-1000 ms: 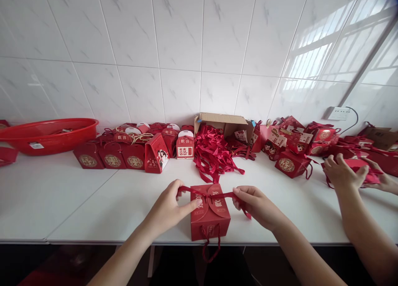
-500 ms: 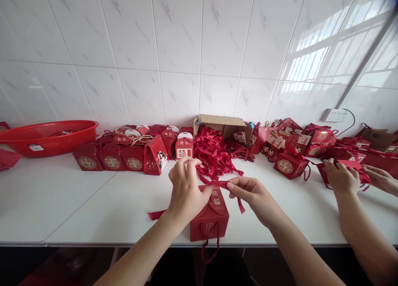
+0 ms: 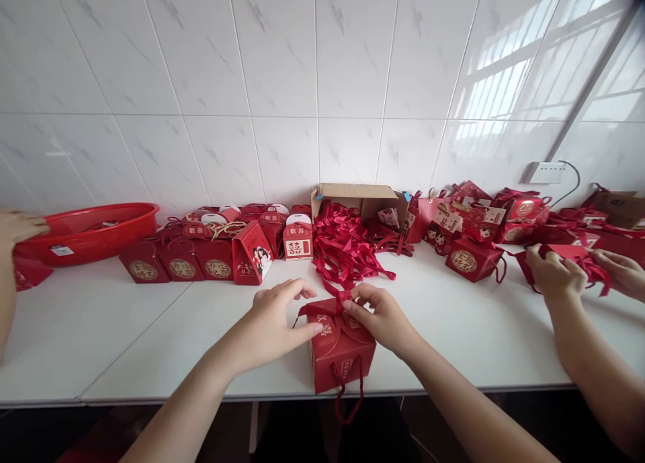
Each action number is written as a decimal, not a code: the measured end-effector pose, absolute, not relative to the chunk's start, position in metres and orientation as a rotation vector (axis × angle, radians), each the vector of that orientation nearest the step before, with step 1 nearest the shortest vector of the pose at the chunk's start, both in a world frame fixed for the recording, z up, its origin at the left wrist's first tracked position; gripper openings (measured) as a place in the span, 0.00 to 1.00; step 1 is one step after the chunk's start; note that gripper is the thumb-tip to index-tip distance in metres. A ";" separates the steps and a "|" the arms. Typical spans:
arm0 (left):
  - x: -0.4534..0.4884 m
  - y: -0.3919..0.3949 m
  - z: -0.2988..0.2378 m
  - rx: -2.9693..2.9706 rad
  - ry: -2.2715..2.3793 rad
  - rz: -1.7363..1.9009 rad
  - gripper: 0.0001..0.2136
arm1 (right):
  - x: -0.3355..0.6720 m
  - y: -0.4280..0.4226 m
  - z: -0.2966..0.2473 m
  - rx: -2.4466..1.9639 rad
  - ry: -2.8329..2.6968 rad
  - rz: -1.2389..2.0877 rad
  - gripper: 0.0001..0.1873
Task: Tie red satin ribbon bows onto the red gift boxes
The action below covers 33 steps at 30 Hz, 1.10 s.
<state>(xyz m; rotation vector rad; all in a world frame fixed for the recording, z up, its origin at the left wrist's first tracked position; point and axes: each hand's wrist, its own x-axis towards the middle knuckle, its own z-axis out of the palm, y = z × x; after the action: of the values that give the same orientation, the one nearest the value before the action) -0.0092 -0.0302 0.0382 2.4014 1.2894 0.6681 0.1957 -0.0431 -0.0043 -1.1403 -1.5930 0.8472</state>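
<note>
A red gift box (image 3: 345,359) with gold lettering stands near the table's front edge, its cord handle (image 3: 350,402) hanging toward me. Red ribbon (image 3: 323,308) lies across the box top. My right hand (image 3: 380,315) pinches that ribbon at the top of the box, thumb against forefinger. My left hand (image 3: 279,323) is at the box's left side, thumb and fingers spread, the thumb tip by the box's upper face. Whether the thumb touches the box, I cannot tell. Behind the box a heap of red ribbons (image 3: 347,244) spills from a cardboard carton (image 3: 357,192).
Several finished-looking red boxes (image 3: 184,261) line the wall at left, beside a red basin (image 3: 103,231). More red boxes (image 3: 468,261) stand at right, below a wall socket (image 3: 545,173). Another person's hands (image 3: 557,275) handle a red box at right; a person's arm (image 3: 7,268) reaches in at far left.
My left hand has moved left and down, off the ribbon, with its fingers apart. My right hand has come left to the box top. An arm has entered at far left.
</note>
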 end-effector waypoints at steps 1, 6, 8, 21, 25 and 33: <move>-0.013 -0.027 0.032 2.316 1.302 0.702 0.14 | 0.195 -0.044 -0.007 -1.106 -1.590 0.811 0.11; -0.010 -0.010 -0.002 1.884 1.284 0.682 0.16 | 0.191 -0.045 -0.011 -0.911 -1.623 1.061 0.11; -0.007 -0.008 -0.008 1.761 1.228 0.689 0.18 | 0.189 -0.045 -0.009 -0.865 -1.644 1.131 0.12; -0.023 -0.024 0.046 1.557 1.110 0.823 0.18 | 0.164 -0.044 -0.003 -1.331 -1.527 0.770 0.07; -0.001 -0.027 0.069 1.670 0.960 0.802 0.17 | 0.161 -0.045 -0.002 -1.339 -1.595 0.698 0.09; 0.014 0.003 0.052 1.877 0.866 0.803 0.22 | 0.166 -0.050 -0.004 -1.140 -1.587 0.867 0.16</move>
<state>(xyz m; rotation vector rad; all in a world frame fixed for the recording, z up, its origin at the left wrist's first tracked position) 0.0140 0.0030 0.0517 1.8770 0.8658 0.8030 0.1660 -0.0496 -0.0041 -1.1395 -1.5867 0.8669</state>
